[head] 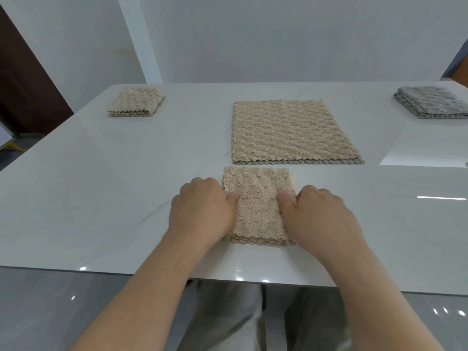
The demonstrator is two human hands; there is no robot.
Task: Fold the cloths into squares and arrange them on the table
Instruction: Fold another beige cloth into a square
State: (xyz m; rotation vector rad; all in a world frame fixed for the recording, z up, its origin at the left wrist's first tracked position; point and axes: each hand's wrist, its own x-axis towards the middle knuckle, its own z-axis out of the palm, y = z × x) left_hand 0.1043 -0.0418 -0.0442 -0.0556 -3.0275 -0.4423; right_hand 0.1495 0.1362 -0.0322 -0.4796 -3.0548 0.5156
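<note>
Folded beige cloth (258, 206) btwn hands, left hand (202, 209) at 9 o'clock, right hand (321, 214) at 3, both pinching its edges, on white table (101, 186).

Open table (101, 188) left; flat cloth (288, 133) blocks fwd.

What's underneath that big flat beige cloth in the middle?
A grey edge peeks out beneath the big beige cloth along its near side, lying on the table. What that layer is stays covered.
</note>
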